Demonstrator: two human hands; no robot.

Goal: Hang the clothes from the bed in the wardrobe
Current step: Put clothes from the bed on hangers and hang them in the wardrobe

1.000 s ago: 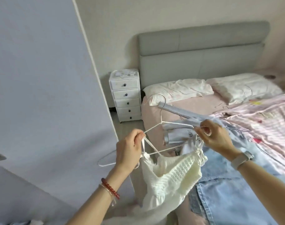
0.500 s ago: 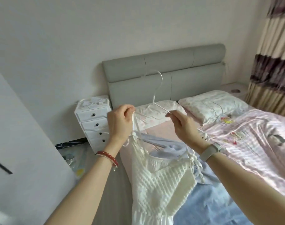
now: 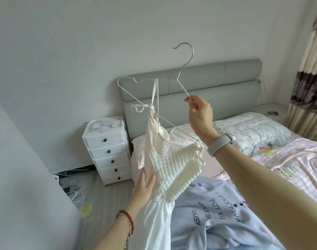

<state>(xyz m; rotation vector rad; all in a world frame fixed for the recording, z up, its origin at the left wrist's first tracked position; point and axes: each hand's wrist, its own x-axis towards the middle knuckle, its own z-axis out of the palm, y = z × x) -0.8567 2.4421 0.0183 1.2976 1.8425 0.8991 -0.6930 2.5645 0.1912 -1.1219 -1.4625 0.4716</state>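
Right hand (image 3: 201, 114) raised, pinching hanger (image 3: 179, 76)

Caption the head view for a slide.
Right hand lifts a wire hanger carrying a white dress; left hand steadies the fabric.

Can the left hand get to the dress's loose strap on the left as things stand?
Probably yes. The left hand lies open against the white dress, holding nothing. The knotted strap dangles in open air above it, off the hanger that the right hand grips, with nothing between.
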